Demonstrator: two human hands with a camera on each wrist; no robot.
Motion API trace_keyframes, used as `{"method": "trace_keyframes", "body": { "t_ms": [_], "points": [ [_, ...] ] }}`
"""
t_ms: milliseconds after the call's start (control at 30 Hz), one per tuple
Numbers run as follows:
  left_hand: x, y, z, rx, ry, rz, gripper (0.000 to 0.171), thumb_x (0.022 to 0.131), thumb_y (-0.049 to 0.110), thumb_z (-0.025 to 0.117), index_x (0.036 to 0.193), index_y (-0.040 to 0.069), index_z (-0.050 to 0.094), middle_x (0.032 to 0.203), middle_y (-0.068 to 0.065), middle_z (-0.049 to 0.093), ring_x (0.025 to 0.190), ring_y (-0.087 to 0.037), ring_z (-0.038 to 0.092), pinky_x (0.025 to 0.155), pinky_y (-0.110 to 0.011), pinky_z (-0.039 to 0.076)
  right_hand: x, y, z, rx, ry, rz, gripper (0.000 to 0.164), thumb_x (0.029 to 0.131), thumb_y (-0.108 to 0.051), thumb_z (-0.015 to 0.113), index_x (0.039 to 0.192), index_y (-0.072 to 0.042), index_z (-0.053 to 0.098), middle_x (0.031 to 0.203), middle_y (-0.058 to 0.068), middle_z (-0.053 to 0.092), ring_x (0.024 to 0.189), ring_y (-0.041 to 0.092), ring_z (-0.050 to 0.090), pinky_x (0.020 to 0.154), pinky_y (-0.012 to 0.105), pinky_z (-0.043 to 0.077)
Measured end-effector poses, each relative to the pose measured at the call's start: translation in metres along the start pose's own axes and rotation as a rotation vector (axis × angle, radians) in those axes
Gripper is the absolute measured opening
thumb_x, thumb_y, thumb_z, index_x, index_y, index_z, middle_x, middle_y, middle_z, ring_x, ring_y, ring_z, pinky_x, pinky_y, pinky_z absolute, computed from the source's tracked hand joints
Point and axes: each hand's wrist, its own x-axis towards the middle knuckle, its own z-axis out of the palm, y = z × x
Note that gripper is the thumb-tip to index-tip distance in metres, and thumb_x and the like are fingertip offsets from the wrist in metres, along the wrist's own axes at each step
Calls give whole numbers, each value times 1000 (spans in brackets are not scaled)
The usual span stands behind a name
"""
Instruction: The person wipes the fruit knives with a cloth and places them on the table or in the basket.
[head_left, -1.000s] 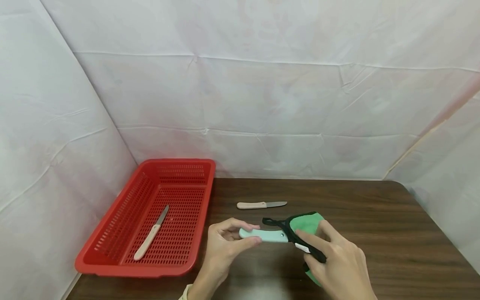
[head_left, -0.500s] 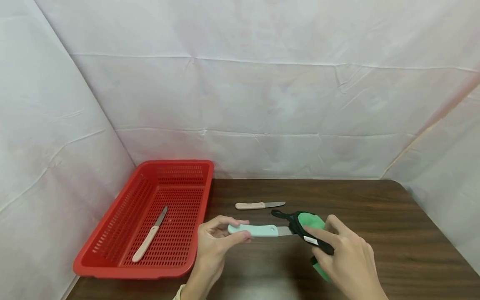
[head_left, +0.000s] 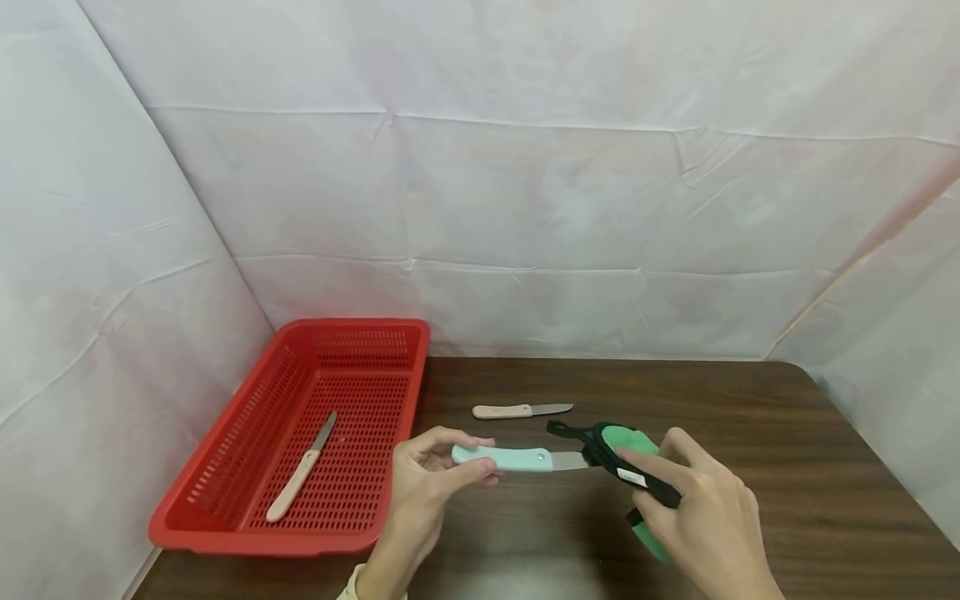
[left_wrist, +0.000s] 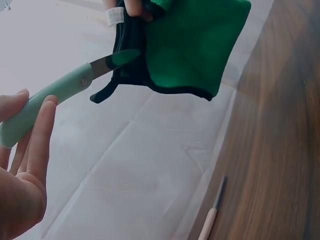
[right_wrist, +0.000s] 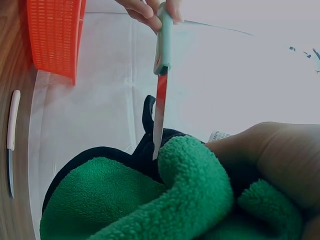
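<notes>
My left hand (head_left: 423, 483) pinches the mint-green handle of a paring knife (head_left: 502, 459) between thumb and fingers, its blade pointing right. My right hand (head_left: 701, 496) grips a green fluffy cloth (head_left: 630, 437) with black edging, a hanging loop and a white label. The blade's far part lies against the cloth's black edge; in the left wrist view the blade (left_wrist: 102, 66) shows with its tip over the cloth (left_wrist: 195, 45). From the right wrist view, the cloth (right_wrist: 190, 175) bulges in folds beside the blade tip. Both things are held up over the table.
A red perforated basket (head_left: 405, 467) stands on the left, with a pale-handled knife (head_left: 300, 475) lying in it. Another pale-handled knife (head_left: 502, 412) lies on the dark wooden table (head_left: 787, 467) behind the hands. White sheeting (head_left: 525, 192) hangs behind and at both sides.
The cloth and right hand have moved right while the left hand has shifted left with the knife. Part of the blade, earlier covered by the cloth, now shows between handle and cloth.
</notes>
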Motion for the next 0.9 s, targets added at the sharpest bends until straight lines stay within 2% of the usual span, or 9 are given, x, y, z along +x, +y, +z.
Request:
{"method": "trace_keyframes", "body": {
  "t_ms": [233,433,567,733,900],
  "points": [
    [-1,0,-1,26,5,-48,24,66,-8,70,84,-13,56,89,-37,56,61,-34,61,59,-52,49,1,0,-5,8,20,21,42,52,-9,77,90,-27,69,73,-17,33,44,-1,21,37,17,17],
    [-1,-1,1,49,12,-105,27,64,-6,72,86,-12,58,89,-30,60,63,-33,62,63,-50,50,1,-2,-8,29,42,18,43,52,-7,76,91,-25,69,74,-18,36,45,-1,22,39,16,19],
    [-1,-3,4,91,10,-128,27,63,-4,74,86,-10,60,90,-28,61,64,-28,62,62,-47,51,0,-3,-9,38,69,-18,42,53,-8,74,91,-23,69,74,-19,37,45,-2,23,40,15,19],
    [-3,-8,8,114,-4,-112,28,63,-2,75,85,-9,60,89,-27,62,65,-25,62,62,-44,52,-1,-7,-7,46,82,-51,40,54,-9,70,91,-25,69,77,-21,37,47,-4,23,41,12,20],
    [-5,-13,14,93,-21,-62,28,61,-5,75,84,-11,59,87,-26,63,67,-27,63,61,-43,52,-3,-15,-2,55,73,-87,45,50,-9,77,91,-25,69,76,-16,36,47,-5,22,39,11,19]
  ]
}}
